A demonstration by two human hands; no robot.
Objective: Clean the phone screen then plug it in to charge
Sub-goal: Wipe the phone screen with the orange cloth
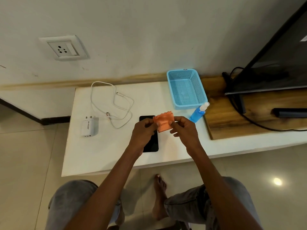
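A black phone (152, 143) lies screen up on the white table (116, 155), partly hidden under my left hand. Both hands hold a small orange cleaning cloth (163, 122) just above the phone's far end. My left hand (142, 130) pinches the cloth's left edge and my right hand (183, 128) pinches its right edge. A white charger adapter (89, 127) lies to the left, with its white cable (114, 103) looped behind it. A wall socket (64, 48) sits on the wall above, to the left.
A blue spray bottle (198, 112) stands right of the cloth. Behind it is an empty light-blue basket (186, 88). A wooden board (249, 113) with a black TV (279, 60) and dark cables fills the right side. My knees and a foot are below the table edge.
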